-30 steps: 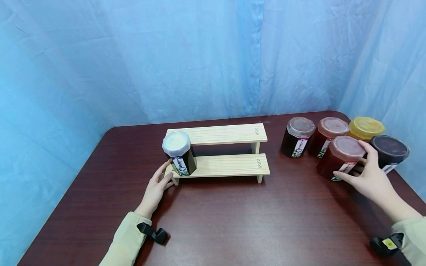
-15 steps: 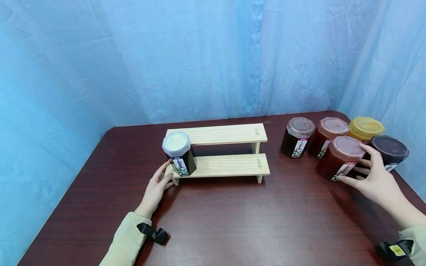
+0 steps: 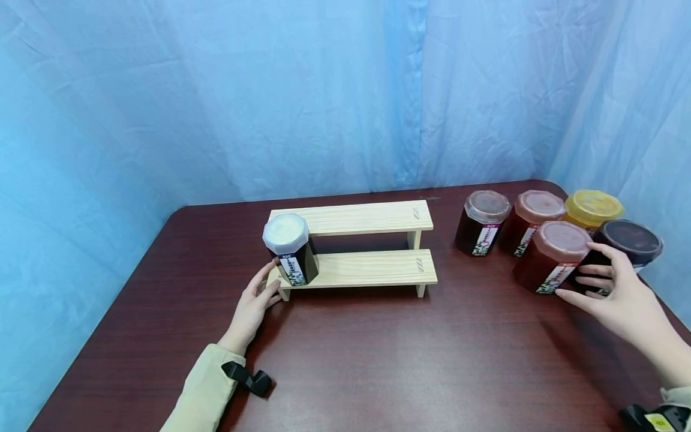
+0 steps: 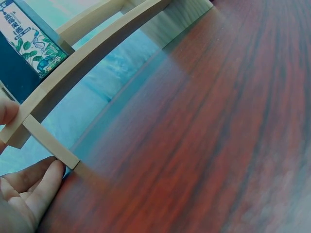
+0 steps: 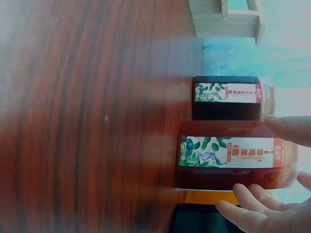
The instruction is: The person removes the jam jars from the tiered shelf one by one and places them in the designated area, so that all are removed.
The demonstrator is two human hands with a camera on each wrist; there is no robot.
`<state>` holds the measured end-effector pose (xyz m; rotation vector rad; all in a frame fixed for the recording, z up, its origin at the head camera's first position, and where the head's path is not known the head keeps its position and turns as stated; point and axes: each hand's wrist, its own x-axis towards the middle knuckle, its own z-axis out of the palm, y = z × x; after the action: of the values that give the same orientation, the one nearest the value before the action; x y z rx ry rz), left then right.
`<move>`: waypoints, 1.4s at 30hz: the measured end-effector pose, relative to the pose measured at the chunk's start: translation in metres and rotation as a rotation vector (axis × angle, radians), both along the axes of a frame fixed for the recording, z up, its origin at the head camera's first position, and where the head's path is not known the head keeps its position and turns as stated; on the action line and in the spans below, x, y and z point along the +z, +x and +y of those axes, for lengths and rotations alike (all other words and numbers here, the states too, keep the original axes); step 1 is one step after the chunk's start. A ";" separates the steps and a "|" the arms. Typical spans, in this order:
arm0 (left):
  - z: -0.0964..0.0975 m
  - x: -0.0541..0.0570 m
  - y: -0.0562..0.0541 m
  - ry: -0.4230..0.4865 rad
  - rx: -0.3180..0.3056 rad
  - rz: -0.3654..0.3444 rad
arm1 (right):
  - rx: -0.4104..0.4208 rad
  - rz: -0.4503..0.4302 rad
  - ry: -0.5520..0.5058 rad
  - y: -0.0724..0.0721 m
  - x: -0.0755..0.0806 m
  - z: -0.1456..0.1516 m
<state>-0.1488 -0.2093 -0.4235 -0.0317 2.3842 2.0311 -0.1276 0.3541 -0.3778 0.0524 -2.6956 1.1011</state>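
Observation:
At the left end of the two-tier wooden stand (image 3: 372, 269), my left hand (image 3: 252, 311) grips the lower board's corner, with fingertips beside a leg in the left wrist view. Right above those fingers, a dark jam jar (image 3: 292, 264) with a white lid stands on the lower tier. My right hand (image 3: 628, 300) has spread fingers around the near side of a red jam jar (image 3: 545, 264) with a pinkish lid. In the right wrist view its thumb (image 5: 291, 130) overlaps the jar's lid end and the other fingers lie along the opposite side, not curled round it.
Around the red jar stand a dark jar with a clear lid (image 3: 488, 206), another red jar (image 3: 540, 206), a yellow-lidded jar (image 3: 594, 206) and a black-lidded jar (image 3: 631, 236). A blue curtain (image 3: 324, 102) hangs behind the dark brown table (image 3: 410, 360).
My right hand has loosened from the front red jar and drawn back slightly toward me and to the right. The jar stays in place, and my left hand has not moved.

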 end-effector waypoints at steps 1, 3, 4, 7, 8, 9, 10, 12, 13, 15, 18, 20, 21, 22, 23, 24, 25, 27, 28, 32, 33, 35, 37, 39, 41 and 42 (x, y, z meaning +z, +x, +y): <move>0.000 0.000 0.000 0.001 0.000 0.002 | -0.003 -0.005 0.007 0.002 0.002 -0.002; 0.000 0.000 0.000 0.000 0.000 -0.001 | -0.009 -0.003 0.023 0.000 -0.003 -0.001; 0.000 0.000 0.000 0.000 0.001 -0.004 | -0.005 -0.003 0.022 -0.001 -0.007 0.002; 0.000 0.000 0.001 0.001 -0.001 -0.005 | -0.010 0.022 0.034 -0.007 -0.027 0.015; -0.001 0.000 0.001 0.002 -0.002 -0.004 | -0.013 0.031 0.039 -0.009 -0.032 0.018; -0.001 0.000 0.001 0.003 -0.004 -0.003 | -0.013 0.044 0.038 -0.009 -0.035 0.020; -0.001 0.001 0.001 0.004 -0.005 -0.003 | 0.004 0.043 0.015 -0.007 -0.034 0.018; -0.001 0.001 0.001 0.007 -0.008 -0.001 | 0.023 0.057 -0.012 -0.004 -0.030 0.014; -0.001 0.001 0.001 0.009 -0.009 0.000 | 0.038 0.060 -0.033 -0.001 -0.026 0.009; 0.000 0.002 0.001 0.013 -0.011 -0.001 | 0.072 0.073 -0.085 0.003 -0.018 0.000; 0.000 0.002 0.001 0.019 -0.011 0.000 | 0.102 0.085 -0.121 0.008 -0.008 -0.015; 0.000 0.002 0.001 0.018 -0.007 -0.001 | 0.112 0.072 -0.127 0.011 -0.002 -0.023; 0.000 0.002 0.002 0.019 -0.006 -0.002 | 0.111 0.067 -0.120 0.012 0.000 -0.027; 0.000 0.002 0.002 0.018 -0.006 -0.003 | 0.115 0.052 -0.115 0.012 0.003 -0.029; 0.000 0.002 0.002 0.017 -0.006 -0.005 | 0.121 0.042 -0.107 0.013 0.004 -0.032; 0.000 0.002 0.002 0.016 -0.005 -0.006 | 0.121 0.036 -0.103 0.013 0.005 -0.034; 0.000 0.002 0.002 0.015 -0.006 -0.007 | 0.120 0.030 -0.094 0.013 0.005 -0.036; 0.000 0.002 0.001 0.012 -0.007 -0.007 | 0.126 0.019 -0.084 0.012 0.005 -0.039; 0.000 0.002 0.001 0.009 -0.008 -0.006 | 0.130 0.014 -0.081 0.011 0.004 -0.040; 0.001 0.003 0.001 0.002 -0.005 -0.004 | 0.150 -0.004 -0.067 0.007 0.004 -0.048; 0.000 0.003 0.001 -0.001 -0.005 -0.004 | 0.154 -0.006 -0.061 0.006 0.004 -0.050; 0.000 0.003 0.001 -0.001 -0.003 -0.001 | 0.169 -0.010 -0.053 0.003 0.004 -0.056; 0.000 0.003 0.001 0.001 -0.001 -0.001 | 0.189 -0.013 -0.052 0.001 0.005 -0.061; 0.000 0.002 0.001 0.005 -0.004 -0.001 | 0.204 -0.013 -0.057 -0.001 0.005 -0.067; 0.000 0.002 0.001 0.009 -0.006 -0.002 | 0.218 -0.020 -0.069 -0.002 0.006 -0.073; 0.000 0.002 0.001 0.009 -0.007 -0.002 | 0.224 -0.021 -0.077 -0.003 0.007 -0.076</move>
<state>-0.1479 -0.2090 -0.4213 -0.0259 2.3709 2.0371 -0.1307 0.2780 -0.3712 0.3397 -2.7129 1.2730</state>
